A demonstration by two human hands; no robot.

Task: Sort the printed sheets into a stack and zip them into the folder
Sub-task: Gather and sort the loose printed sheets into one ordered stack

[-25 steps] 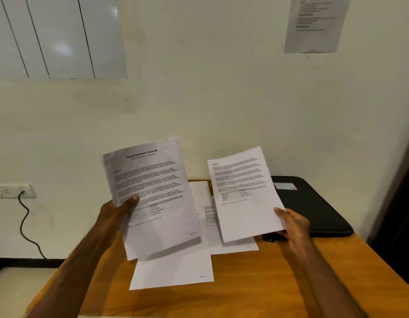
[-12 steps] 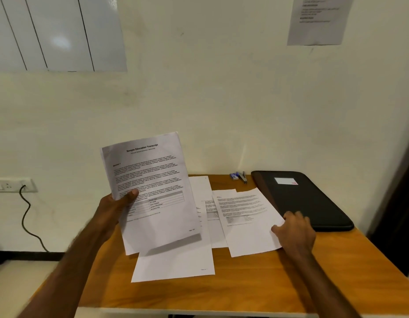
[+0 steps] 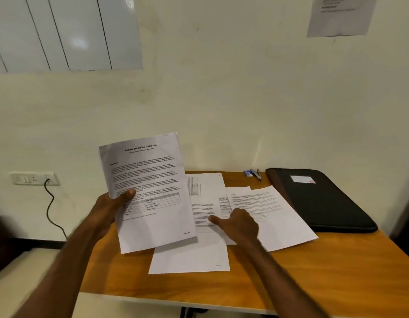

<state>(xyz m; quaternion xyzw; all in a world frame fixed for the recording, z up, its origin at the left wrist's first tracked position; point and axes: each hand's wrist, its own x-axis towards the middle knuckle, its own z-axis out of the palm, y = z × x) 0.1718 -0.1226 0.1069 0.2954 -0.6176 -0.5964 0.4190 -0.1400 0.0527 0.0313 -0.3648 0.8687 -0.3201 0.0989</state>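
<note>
Left hand (image 3: 112,208) still pinches the transcript (image 3: 150,191) up; right hand (image 3: 239,222), now empty and spread, moves off the dropped page (image 3: 274,216) onto the middle sheets (image 3: 205,203).

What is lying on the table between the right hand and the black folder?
Only one printed sheet lies between the right hand and the black folder, shown in the head view.

Free room and obstacles on the wooden table (image 3: 313,271). Near edge and right front corner: bare wood, open to approach. Centre: overlapping loose sheets (image 3: 189,260) cover the surface. Above the left part, a raised sheet (image 3: 150,187) held by the left hand (image 3: 109,207) blocks passage. Right rear: black folder (image 3: 322,203). Back edge, between sheets and folder: small stationery items (image 3: 252,173) near the wall.
</note>
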